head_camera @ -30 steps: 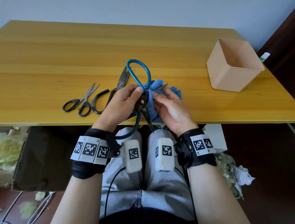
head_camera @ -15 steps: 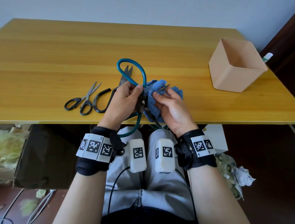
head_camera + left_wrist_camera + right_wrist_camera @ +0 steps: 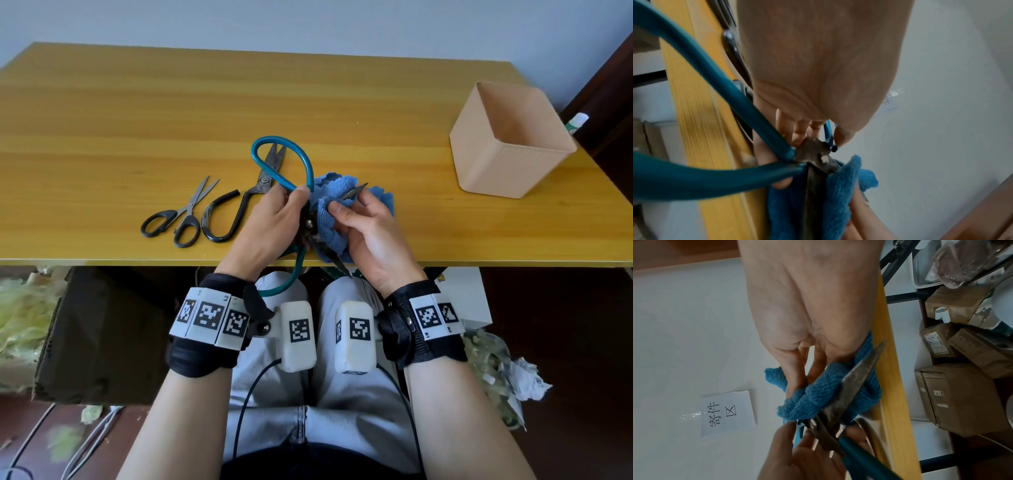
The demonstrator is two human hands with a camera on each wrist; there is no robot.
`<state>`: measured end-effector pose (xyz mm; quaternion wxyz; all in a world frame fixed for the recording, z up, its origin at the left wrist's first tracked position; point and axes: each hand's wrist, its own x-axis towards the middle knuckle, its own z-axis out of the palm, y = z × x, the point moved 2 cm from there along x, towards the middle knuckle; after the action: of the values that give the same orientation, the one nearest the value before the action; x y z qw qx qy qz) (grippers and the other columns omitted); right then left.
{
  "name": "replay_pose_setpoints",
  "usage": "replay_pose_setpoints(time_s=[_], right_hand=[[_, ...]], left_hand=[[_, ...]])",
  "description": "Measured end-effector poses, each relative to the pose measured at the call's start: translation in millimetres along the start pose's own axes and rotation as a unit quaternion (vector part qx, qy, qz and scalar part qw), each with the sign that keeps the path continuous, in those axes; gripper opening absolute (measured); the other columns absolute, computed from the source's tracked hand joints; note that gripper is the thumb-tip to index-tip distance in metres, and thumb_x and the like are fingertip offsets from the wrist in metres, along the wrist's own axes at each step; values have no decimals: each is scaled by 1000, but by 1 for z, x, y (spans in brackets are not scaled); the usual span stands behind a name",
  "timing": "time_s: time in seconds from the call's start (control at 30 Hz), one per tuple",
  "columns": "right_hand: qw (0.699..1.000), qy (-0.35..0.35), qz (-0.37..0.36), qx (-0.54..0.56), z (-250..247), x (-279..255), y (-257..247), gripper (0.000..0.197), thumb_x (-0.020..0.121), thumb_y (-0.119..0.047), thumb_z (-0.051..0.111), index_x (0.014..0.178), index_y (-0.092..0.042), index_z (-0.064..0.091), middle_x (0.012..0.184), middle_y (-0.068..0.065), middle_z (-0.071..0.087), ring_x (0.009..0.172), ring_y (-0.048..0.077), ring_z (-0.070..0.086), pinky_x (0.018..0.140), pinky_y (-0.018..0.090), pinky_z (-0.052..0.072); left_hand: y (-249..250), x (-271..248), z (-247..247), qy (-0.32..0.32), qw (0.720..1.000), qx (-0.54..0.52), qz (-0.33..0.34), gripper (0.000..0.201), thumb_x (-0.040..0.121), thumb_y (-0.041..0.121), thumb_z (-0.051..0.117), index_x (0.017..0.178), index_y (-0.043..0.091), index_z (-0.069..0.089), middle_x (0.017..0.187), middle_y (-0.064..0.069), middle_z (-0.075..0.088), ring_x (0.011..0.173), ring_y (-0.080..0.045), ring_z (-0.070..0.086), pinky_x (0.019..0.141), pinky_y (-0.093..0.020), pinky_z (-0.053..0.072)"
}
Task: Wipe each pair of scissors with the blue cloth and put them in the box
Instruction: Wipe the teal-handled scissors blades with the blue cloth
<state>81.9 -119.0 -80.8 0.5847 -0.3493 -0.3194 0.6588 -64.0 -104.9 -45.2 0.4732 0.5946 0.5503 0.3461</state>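
Pale wall backs a yellow wooden table [image 3: 137, 113], and both hands work just over its near edge. The left hand [image 3: 270, 226] grips the teal-handled scissors [image 3: 291, 164] at the pivot, loops toward the far edge, blades spread. The right hand [image 3: 370, 236] pinches the blue cloth [image 3: 329, 219] around one blade, whose tip pokes out toward the box [image 3: 507, 154] at the right edge. Wiping looks under way; the blade's long axis runs along the right palm, so the stroke should follow it outward. Small black scissors [image 3: 181, 219] and larger black-handled scissors [image 3: 239, 205] lie toward the left, unwiped.
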Motion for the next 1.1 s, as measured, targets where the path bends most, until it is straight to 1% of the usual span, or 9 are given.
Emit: replay_pose_setpoints(time_s=[0.17,0.3,0.47,0.6,0.73,0.83,0.9,0.97,1.1], right_hand=[[1000,-3,-8,10,-2,0,2,25,96,4,50,119,-4,57,117,18,65,108,31,63,102,48,48],[1000,-16,-2,24,-3,0,1,28,96,2,52,123,-2,55,121,18,65,112,30,63,105,47,47],[1000,-6,-4,23,0,0,0,27,94,5,53,120,-1,57,110,12,69,99,21,69,89,33,56],[1000,12,-14,22,-1,1,1,26,92,8,55,115,-5,58,102,9,71,90,18,71,80,29,56],[999,33,-22,24,-2,3,2,18,93,4,55,105,-8,62,98,7,72,90,18,70,85,32,56],[1000,25,-16,3,-3,4,3,22,92,4,57,113,-3,61,109,13,69,101,24,67,98,40,52],[1000,19,-2,-20,-3,4,4,34,92,9,55,126,3,53,115,17,66,108,27,64,102,43,48],[999,16,9,-38,-3,4,3,43,91,13,53,133,6,46,115,18,65,108,28,63,102,42,48],[997,-4,20,-73,-2,3,3,41,90,16,54,126,-3,52,115,20,65,107,27,64,95,37,53]], left_hand=[[-4,-7,6,-48,998,-4,28,30,107,40,40,111,11,45,89,-35,55,60,-51,59,49,-46,55],[-3,-10,5,-55,997,-28,55,27,107,36,42,121,14,45,87,-42,52,60,-62,48,52,-69,47],[6,-15,4,-49,994,-65,76,18,108,25,42,108,41,48,89,-38,51,54,-51,60,52,-62,53],[2,-14,3,-46,994,-78,68,10,108,23,43,105,29,50,83,-21,49,50,-38,60,51,-47,54],[0,-12,0,-43,993,-88,59,12,108,23,42,108,31,51,88,-29,49,49,-36,63,52,-54,53],[-4,-9,-1,-40,995,-79,51,9,108,24,43,108,21,52,85,-16,49,50,-37,61,47,-40,54],[-5,-9,1,-36,996,-60,51,11,107,24,44,100,22,52,82,-11,47,49,-37,61,47,-40,54],[-7,-9,3,-35,997,-54,49,11,107,24,44,103,19,53,86,-12,47,49,-38,60,51,-45,55],[-8,-10,1,-29,997,-46,48,15,107,24,44,94,26,52,84,-9,45,49,-36,59,45,-33,52]])
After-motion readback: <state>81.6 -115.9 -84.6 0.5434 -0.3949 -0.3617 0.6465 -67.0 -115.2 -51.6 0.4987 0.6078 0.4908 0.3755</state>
